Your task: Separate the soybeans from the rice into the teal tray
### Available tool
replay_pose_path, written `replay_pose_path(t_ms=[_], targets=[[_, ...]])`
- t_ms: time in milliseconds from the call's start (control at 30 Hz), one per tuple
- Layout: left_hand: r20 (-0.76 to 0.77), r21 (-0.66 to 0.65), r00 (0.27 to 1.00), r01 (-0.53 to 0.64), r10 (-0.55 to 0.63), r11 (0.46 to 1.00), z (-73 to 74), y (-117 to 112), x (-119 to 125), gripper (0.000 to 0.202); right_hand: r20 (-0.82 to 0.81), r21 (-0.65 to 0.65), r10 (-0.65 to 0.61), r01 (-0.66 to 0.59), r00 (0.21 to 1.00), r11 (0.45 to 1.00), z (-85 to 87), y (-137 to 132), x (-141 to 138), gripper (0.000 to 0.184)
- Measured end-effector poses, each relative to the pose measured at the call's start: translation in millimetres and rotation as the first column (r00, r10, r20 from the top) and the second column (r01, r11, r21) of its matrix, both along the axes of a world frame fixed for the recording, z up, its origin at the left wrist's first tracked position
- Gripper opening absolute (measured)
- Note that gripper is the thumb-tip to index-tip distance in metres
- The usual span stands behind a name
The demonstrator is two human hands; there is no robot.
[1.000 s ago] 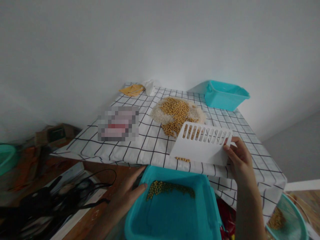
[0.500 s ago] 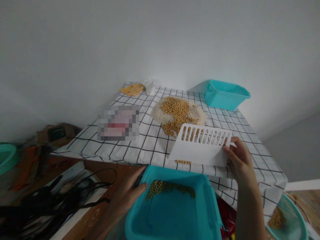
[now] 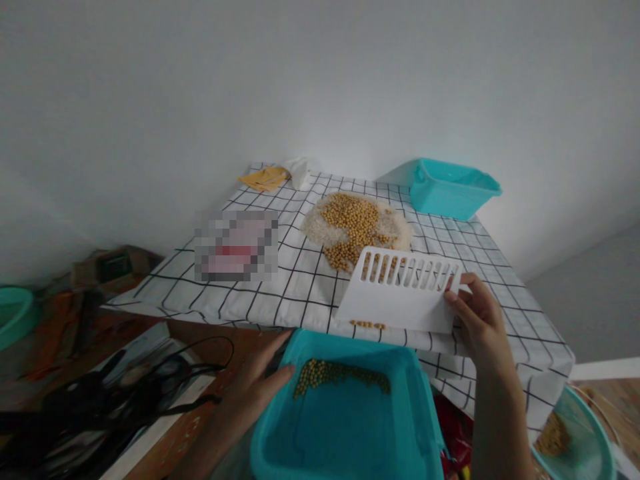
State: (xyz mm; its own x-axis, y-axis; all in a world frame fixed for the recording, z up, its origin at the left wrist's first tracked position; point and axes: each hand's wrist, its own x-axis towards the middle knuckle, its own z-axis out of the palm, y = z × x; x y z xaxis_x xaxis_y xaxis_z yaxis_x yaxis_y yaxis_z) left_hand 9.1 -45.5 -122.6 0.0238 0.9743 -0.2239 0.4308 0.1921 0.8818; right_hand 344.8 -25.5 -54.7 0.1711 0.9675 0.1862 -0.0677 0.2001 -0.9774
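Note:
My right hand (image 3: 480, 317) pinches the right end of a white slotted plastic scraper (image 3: 395, 300), tilted up on the checked tablecloth. A short row of soybeans (image 3: 367, 325) lies along its lower edge. Behind the scraper a pile of soybeans (image 3: 353, 223) rests on pale rice-like grains (image 3: 323, 230), partly hidden by the slotted edge. My left hand (image 3: 257, 383) grips the left rim of a teal plastic bin (image 3: 345, 433), thumb over the rim and fingers outside. The bin sits just below the table's front edge, with soybeans (image 3: 325, 373) along its far side.
Another teal bin (image 3: 450, 193) stands at the table's back right. A yellow cloth (image 3: 265, 179) and white tissue (image 3: 299, 175) lie at the back left, near a blurred-out object (image 3: 235, 247). Black cables (image 3: 170, 373) lie lower left; a tub (image 3: 575, 433) stands lower right.
The scraper and my right hand have shifted very slightly left. The row of beans at its lower edge is a little more spread out. My left hand stays on the bin.

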Motion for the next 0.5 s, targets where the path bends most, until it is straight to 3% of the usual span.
replay_pose_path(t_ms=[167,333,500], targets=[[0.061,-0.047,0.998,0.015,-0.012,0.999,0.8,1.0,-0.3,0.071,-0.013,-0.016,0.065,-0.066,0.998,0.998,-0.4,-2.8,3.1,0.014],[0.070,-0.034,0.997,0.038,-0.036,0.999,2.4,-1.5,0.6,0.070,-0.016,-0.113,0.146,-0.147,0.989,0.983,0.1,-2.1,5.1,0.015],[0.036,-0.012,0.998,0.055,-0.055,0.998,-0.8,-3.3,-0.7,0.066,-0.084,-0.103,0.056,-0.065,0.995,0.993,5.7,-1.1,-0.2,0.019]])
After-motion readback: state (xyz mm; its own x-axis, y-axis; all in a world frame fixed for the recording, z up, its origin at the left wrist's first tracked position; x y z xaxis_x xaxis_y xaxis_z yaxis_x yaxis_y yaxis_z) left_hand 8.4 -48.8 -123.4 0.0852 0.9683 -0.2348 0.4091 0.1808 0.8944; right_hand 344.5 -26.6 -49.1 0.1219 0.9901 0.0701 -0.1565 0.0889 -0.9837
